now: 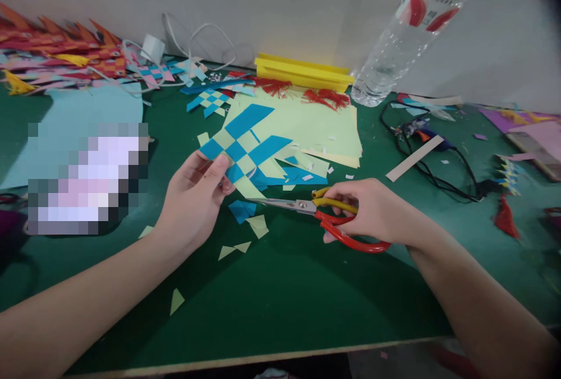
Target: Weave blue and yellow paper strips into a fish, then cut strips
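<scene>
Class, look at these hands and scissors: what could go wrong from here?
The yellow-and-red-handled metal scissors point toward the left hand, so a slip might nick it. Their tips lie close against the blue-and-pale-green woven paper piece; a stray cut could spoil it. If knocked, the tall clear plastic bottle could fall onto the nearby pale green paper sheets.

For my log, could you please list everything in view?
Woven paper: one, blue and green, centre
Scissors: one, red and yellow handles, centre
Scraps: many, mixed, scattered
Paper stack: one, green, centre
Folded strip: one, yellow, back
Tassels: several, red, scattered
Bottle: one, clear, right
Plug: one, white, left
Cord: uncounted, black, right
Sheet: one, light blue, left
Blurred item: one, pale, left
Spiky pieces: many, orange, left
Table: one, green, beneath
Left hand: one, left
Right hand: one, right
</scene>
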`<act>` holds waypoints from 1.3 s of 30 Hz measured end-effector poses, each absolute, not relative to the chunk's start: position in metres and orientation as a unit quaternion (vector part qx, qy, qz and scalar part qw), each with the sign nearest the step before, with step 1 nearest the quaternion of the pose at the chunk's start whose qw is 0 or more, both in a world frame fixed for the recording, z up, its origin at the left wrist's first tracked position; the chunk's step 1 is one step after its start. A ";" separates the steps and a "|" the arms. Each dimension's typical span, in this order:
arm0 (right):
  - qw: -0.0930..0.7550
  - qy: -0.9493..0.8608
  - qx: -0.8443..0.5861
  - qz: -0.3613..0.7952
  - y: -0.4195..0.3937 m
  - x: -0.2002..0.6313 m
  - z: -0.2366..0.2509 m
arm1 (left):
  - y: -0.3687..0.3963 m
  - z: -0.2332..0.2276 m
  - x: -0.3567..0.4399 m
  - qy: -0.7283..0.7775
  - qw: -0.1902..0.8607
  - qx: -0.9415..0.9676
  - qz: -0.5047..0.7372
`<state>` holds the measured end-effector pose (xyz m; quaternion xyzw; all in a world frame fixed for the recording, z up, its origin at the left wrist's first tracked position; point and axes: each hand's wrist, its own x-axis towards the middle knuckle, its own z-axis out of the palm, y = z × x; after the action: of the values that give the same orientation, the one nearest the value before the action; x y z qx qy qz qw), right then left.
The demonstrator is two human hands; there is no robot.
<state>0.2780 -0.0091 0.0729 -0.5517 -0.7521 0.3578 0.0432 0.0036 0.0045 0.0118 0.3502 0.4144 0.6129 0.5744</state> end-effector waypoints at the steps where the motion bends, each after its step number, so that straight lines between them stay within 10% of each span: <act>1: 0.043 -0.755 -0.550 0.355 -0.009 0.278 0.073 | 0.005 0.012 0.004 0.413 0.575 0.352 0.612; 16: 0.017 -0.794 -0.486 0.364 -0.009 0.282 0.075 | 0.007 0.011 0.000 0.444 0.562 0.349 0.605; 28: 0.387 -0.617 -0.595 0.339 0.005 0.296 0.066 | 0.008 0.011 -0.004 0.485 0.506 0.456 0.548; 39: 0.399 -0.612 -0.651 0.207 0.026 0.306 0.031 | 0.007 0.011 -0.006 0.500 0.524 0.473 0.502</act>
<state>0.3057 0.0262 0.0311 -0.6508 -0.6118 0.2065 0.3994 -0.0061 0.0070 0.0105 0.4731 0.5004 0.5016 0.5236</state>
